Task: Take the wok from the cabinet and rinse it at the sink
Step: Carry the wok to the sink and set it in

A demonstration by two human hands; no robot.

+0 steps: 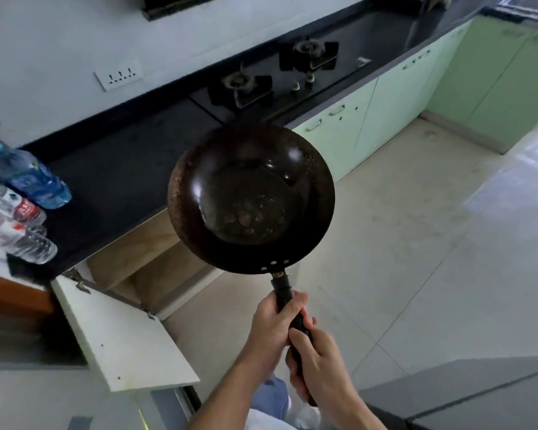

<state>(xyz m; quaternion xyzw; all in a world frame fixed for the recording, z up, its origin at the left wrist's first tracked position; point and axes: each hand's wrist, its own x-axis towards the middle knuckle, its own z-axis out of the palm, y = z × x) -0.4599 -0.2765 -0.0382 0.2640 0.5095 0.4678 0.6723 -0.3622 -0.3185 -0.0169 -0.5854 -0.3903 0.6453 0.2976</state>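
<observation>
A dark, stained wok (250, 197) hangs in the air in the middle of the head view, over the floor in front of the counter. Its black handle (282, 290) points back toward me. My left hand (272, 325) grips the handle nearer the bowl. My right hand (319, 360) grips the handle's end just behind it. Below the counter at the left, a cabinet (149, 262) stands with its white door (121, 336) swung open. No sink shows in this view.
A black counter (115, 169) runs along the wall with a two-burner gas hob (274, 72). Several plastic water bottles (25, 200) stand at the left edge. Green cabinet doors (385, 110) line the far side. Tiled floor (416, 259) spreads to the right.
</observation>
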